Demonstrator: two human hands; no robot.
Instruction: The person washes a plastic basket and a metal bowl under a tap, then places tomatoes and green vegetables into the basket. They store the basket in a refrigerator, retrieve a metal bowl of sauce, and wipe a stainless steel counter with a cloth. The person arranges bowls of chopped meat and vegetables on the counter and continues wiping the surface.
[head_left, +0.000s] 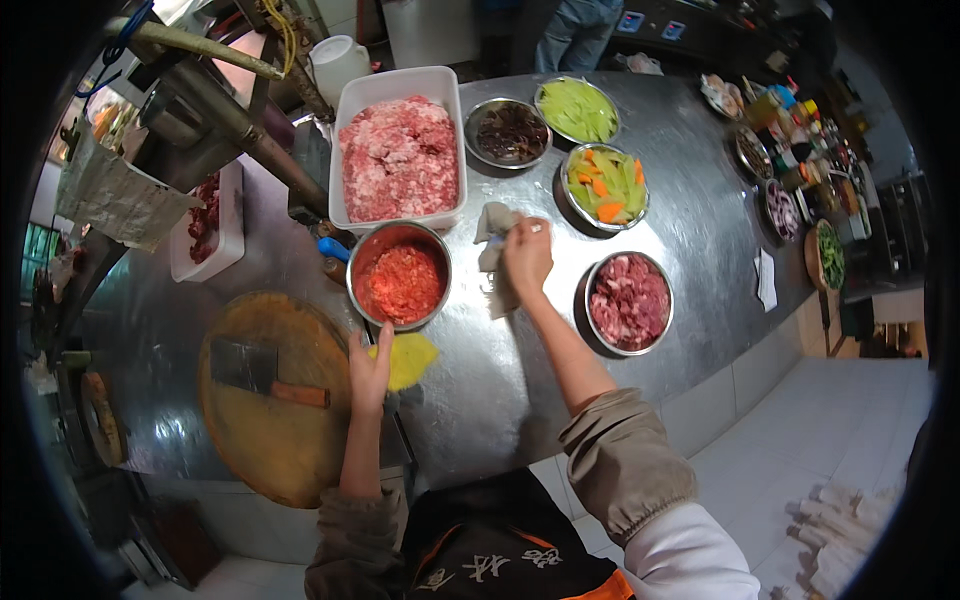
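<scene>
My right hand (529, 253) grips a grey cloth (499, 289) pressed on the steel worktop (465, 412). My left hand (369, 375) is at the near side of a steel bowl (448, 289) of red minced or chopped food (405, 283). Its fingers are apart, and one fingertip meets the bowl's outer wall. Partly behind that hand lies a flat yellow piece (409, 361), perhaps a cloth or scraper. Beyond the bowl stands a white plastic tub (397, 75) heaped with minced meat (401, 157). A steel bowl of cut raw meat (630, 304) sits right of my right forearm.
Left, a cleaver (244, 366) lies on a round wooden chopping board (277, 450). Bowls of dark food (514, 133), green slices (577, 110) and green and orange slices (606, 186) stand behind. Bottles (806, 150) crowd the right end. A person's legs (577, 37) show beyond the worktop.
</scene>
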